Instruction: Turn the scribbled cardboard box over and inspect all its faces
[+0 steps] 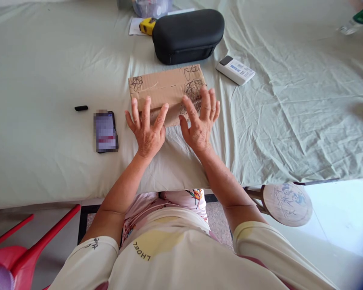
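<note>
A brown cardboard box (163, 89) with black scribbles on its corners lies on the cloth-covered table before me. My left hand (149, 135) is over the box's near left side, fingers spread and holding nothing. Over the near right side is my right hand (200, 125), its fingers also apart, with nothing in them. Whether the fingertips touch the cardboard I cannot tell. Both hands hide parts of the box's near face.
Behind the box sit a black zip case (189, 34) and a yellow tape measure (147, 25). A white power bank (236, 70) lies to the right. On the left are a phone (105, 132) and a small black cap (81, 108). A red chair (30, 257) and round stool (286, 204) stand below.
</note>
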{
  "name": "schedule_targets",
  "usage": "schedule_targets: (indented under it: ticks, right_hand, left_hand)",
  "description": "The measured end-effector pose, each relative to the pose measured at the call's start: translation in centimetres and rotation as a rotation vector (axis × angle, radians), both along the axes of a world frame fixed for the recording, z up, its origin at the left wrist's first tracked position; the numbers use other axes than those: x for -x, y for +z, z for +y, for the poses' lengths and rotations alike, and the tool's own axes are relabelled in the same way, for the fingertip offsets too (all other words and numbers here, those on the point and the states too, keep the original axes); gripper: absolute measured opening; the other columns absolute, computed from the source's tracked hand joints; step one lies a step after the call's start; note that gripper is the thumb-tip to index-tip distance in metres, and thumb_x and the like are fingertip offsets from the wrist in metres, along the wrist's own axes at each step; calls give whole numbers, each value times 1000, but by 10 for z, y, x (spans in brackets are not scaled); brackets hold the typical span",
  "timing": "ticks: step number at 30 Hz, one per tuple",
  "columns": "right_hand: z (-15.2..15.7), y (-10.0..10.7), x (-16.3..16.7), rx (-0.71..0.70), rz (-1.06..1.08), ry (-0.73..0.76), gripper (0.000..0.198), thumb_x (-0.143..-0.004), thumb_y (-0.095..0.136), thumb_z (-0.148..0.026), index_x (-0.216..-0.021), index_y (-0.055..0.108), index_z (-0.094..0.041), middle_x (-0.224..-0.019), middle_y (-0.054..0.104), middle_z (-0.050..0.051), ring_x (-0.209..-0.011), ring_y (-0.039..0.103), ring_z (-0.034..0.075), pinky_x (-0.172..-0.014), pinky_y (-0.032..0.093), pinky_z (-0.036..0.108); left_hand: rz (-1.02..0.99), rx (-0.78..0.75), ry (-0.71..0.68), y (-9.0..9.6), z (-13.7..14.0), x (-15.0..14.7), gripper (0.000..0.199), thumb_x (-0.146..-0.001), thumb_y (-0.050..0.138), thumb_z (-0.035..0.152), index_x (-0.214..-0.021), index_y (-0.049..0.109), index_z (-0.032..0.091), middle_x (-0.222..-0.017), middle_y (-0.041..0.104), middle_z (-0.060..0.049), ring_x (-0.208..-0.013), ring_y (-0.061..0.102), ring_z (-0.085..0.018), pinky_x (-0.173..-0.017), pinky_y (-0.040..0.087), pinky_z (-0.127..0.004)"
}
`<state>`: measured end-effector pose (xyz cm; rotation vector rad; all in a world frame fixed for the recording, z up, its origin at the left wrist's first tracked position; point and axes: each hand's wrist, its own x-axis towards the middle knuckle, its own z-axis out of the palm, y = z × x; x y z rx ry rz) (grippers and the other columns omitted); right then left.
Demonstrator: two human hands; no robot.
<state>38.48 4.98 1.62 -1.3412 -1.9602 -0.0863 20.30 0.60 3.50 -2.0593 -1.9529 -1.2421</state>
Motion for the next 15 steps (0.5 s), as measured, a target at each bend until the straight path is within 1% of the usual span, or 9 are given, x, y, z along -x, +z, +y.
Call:
schedule_targets:
  ticks: [2, 3, 5, 6, 7, 8, 11, 13, 15]
  right_hand:
    - [8, -6, -11, -30, 115, -4, 57, -110, 41, -47, -165, 38, -33, -173, 40, 11, -165, 29, 37, -127, 35, 69]
    - [12, -10, -15, -34, 185, 11, 60, -110, 42, -48, -167, 33, -32, -170, 44, 13, -161, 37, 35, -122, 43, 65]
    - [20, -22, -21, 9, 340, 52, 68, -109, 44, -49, -171, 20, -34, -157, 57, 14, -141, 58, 29, -108, 59, 52]
    - [24, -28, -23, 50, 408, 77, 71, -109, 46, -48, -171, 15, -34, -147, 64, 13, -127, 66, 26, -98, 63, 47]
    - [28, -35, -24, 89, 455, 95, 72, -108, 48, -48, -171, 16, -34, -136, 69, 10, -115, 70, 24, -91, 65, 44]
    - [31, -41, -24, 119, 476, 110, 68, -107, 49, -48, -168, 23, -34, -130, 71, 9, -109, 72, 23, -86, 66, 41]
    - [37, -53, -24, 198, 463, 117, 51, -104, 51, -48, -152, 49, -30, -126, 70, 11, -103, 71, 23, -80, 65, 38]
    - [38, -56, -23, 231, 425, 101, 45, -102, 54, -45, -144, 56, -27, -123, 71, 12, -99, 70, 23, -80, 65, 39]
    - [38, -58, -22, 242, 380, 83, 43, -99, 57, -42, -139, 59, -26, -117, 71, 11, -94, 70, 23, -82, 64, 41]
  left_hand:
    - [1, -15, -34, -3, 2, 4, 42, -102, 57, 34, -143, 65, 31, -173, 43, -8, -172, 5, -36, -136, 1, -69]
    - [0, -27, -54, -5, 3, 6, 42, -102, 57, 34, -143, 65, 30, -173, 42, -8, -172, 6, -36, -137, 4, -68]
    - [-12, -63, -84, -10, 5, 13, 43, -103, 56, 37, -143, 64, 27, -175, 38, -9, -171, 7, -36, -138, 8, -65]
    - [-22, -88, -85, -14, 6, 16, 44, -103, 55, 39, -145, 63, 26, -176, 37, -10, -171, 8, -36, -139, 10, -63]
    - [-36, -116, -73, -17, 8, 20, 46, -104, 54, 40, -147, 60, 24, -176, 35, -11, -172, 9, -35, -139, 11, -61]
    - [-55, -147, -50, -20, 9, 24, 49, -104, 53, 41, -150, 57, 23, -177, 33, -12, -171, 11, -33, -140, 14, -58]
    - [-132, -215, 19, -28, 14, 34, 58, -105, 49, 37, -161, 41, 22, -177, 33, -15, -169, 23, -27, -140, 23, -48]
    - [-186, -207, 6, -31, 17, 39, 65, -105, 48, 34, -167, 28, 24, -175, 37, -13, -167, 30, -24, -138, 27, -43]
    - [-237, -168, -28, -34, 20, 42, 74, -105, 49, 34, -170, 15, 28, -176, 36, -11, -167, 29, -23, -137, 30, -42]
